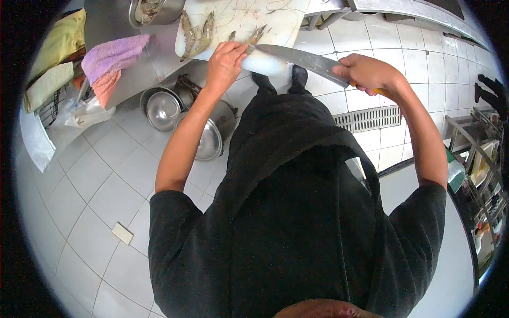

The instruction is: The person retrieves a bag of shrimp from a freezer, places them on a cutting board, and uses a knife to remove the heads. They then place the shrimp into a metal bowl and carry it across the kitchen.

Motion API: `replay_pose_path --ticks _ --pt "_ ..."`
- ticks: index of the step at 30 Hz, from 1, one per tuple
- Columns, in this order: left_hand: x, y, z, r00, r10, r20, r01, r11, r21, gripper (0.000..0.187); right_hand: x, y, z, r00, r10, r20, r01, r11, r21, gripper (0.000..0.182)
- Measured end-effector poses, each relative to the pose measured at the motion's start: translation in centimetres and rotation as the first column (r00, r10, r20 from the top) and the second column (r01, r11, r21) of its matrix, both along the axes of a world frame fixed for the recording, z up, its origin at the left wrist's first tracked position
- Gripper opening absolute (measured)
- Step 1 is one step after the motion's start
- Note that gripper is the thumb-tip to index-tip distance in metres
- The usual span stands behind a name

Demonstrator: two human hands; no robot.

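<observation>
My right hand (366, 73) is closed around the yellow handle of a large knife (307, 62). The blade points left, its tip beside my left hand (227, 63) at the near edge of a white cutting board (238, 20). Fingers of my left hand are bent down on a shrimp (256, 36), whose upper end shows past them. More shrimp (204, 35) lie on the board to the left, with long thin feelers spread behind them.
A metal bowl with shrimp (151, 11) stands at the upper left. Purple and orange towels (114, 58) hang over the metal counter (159, 63). Metal pots (163, 110) sit on the floor below. At the right are a floor drain (371, 119) and a metal rack (477, 143).
</observation>
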State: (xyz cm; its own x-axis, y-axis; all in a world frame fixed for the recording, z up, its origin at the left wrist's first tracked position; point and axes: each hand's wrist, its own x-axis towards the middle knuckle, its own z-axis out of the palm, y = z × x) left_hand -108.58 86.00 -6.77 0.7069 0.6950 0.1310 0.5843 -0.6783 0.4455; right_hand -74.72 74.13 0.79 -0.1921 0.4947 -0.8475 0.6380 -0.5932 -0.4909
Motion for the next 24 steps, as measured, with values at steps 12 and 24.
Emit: replay_pose_path --ticks 12,24 --pt "0.5 1.0 0.0 0.992 0.122 0.02 -0.121 0.992 -0.048 0.025 -1.9 -2.2 -1.4 0.982 -0.157 -0.109 0.153 0.987 -0.039 0.042" --pt "4.9 5.2 -4.7 0.999 -0.022 -0.044 0.023 0.999 0.026 0.046 -2.8 -3.7 -2.8 0.989 -0.113 -0.093 0.118 0.992 0.054 0.042"
